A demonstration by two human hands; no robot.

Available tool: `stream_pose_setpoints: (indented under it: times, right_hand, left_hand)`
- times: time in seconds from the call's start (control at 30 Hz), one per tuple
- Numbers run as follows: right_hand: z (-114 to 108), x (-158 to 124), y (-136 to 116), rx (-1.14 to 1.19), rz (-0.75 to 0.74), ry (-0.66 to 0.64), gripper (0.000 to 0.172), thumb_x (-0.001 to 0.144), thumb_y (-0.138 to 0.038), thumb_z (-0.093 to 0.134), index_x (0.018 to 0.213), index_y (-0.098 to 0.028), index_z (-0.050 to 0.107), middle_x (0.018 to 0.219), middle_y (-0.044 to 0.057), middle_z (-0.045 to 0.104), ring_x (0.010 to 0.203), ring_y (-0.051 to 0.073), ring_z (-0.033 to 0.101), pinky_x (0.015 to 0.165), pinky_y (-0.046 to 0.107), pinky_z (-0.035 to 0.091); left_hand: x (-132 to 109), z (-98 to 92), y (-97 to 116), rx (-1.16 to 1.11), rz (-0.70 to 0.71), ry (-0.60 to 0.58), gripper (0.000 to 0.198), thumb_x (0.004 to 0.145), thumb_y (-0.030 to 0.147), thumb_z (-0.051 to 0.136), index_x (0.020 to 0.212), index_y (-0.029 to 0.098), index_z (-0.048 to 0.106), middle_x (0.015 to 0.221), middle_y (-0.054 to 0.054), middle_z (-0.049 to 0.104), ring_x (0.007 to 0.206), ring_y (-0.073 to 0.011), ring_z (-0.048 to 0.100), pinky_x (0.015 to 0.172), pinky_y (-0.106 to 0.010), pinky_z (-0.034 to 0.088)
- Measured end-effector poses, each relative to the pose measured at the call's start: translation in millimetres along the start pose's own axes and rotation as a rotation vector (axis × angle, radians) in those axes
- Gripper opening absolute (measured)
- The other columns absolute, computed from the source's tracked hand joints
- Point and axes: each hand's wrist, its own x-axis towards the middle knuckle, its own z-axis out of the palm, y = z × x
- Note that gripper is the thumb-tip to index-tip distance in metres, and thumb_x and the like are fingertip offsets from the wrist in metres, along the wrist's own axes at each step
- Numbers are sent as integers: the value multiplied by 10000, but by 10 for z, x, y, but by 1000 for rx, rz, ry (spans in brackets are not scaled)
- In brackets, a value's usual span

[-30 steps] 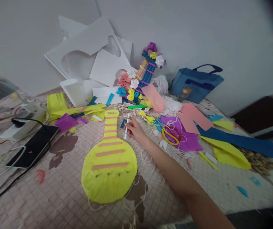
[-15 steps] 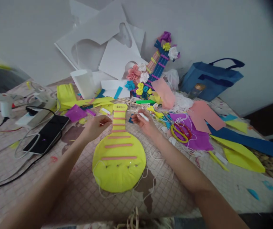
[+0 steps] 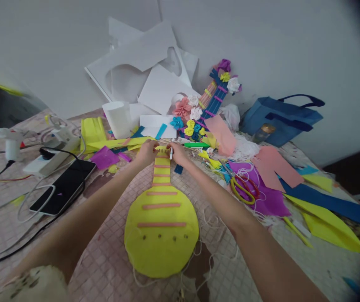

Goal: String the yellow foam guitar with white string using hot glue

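A flat yellow paper guitar (image 3: 161, 258) with pink crosswise strips lies on the table, its round body nearest me and its neck pointing away. Several small dark dots sit in a row across the body. At the left edge of the guitar's head is my left hand (image 3: 147, 152), its fingers bent together; what they pinch, if anything, is hidden. My right hand (image 3: 180, 154) is at the head's right edge, closed on a white pen-like stick (image 3: 171, 153) held upright. Loose white string (image 3: 209, 218) curls beside the body.
To the right lie scissors (image 3: 242, 191), purple paper (image 3: 272, 201) and pink paper (image 3: 274, 167). A flower-decorated blue guitar (image 3: 214, 100) leans on the wall near a blue bag (image 3: 277, 119). Leftward are a phone (image 3: 63, 184), power strip (image 3: 52, 155), glue gun (image 3: 11, 142) and white roll (image 3: 118, 121).
Both hands have moved away from me and inward, from beside the neck to the guitar's head. The white stick has turned from slanting to upright. The camera view has shifted slightly.
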Motion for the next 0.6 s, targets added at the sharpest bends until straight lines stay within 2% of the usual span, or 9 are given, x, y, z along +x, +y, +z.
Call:
stream_pose_setpoints:
  times: [0.17, 0.4, 0.6]
  right_hand:
    - [19, 26, 54, -88, -12, -58, 105, 750, -126, 495, 767, -168, 591, 804, 46, 561, 737, 188, 497, 698, 294, 398]
    - [-109, 70, 49, -129, -44, -137, 119, 743, -140, 565, 855, -154, 604, 800, 44, 609, 768, 194, 530, 727, 291, 403]
    - [-42, 106, 12, -135, -77, -148, 117, 726, -95, 546, 791, -169, 610, 796, 50, 597, 757, 198, 517, 719, 300, 400]
  left_hand:
    - [137, 152, -140, 25, 62, -56, 127, 670, 92, 532, 727, 126, 639, 781, -64, 626, 696, -169, 578, 682, -281, 494]
    - [141, 143, -165, 53, 85, -80, 95, 679, 120, 523, 682, 143, 615, 744, -58, 608, 735, -190, 566, 711, -297, 472]
    - [185, 118, -146, 57, 42, -94, 45, 679, 165, 547, 652, 160, 583, 654, -30, 602, 663, -176, 557, 657, -276, 465]
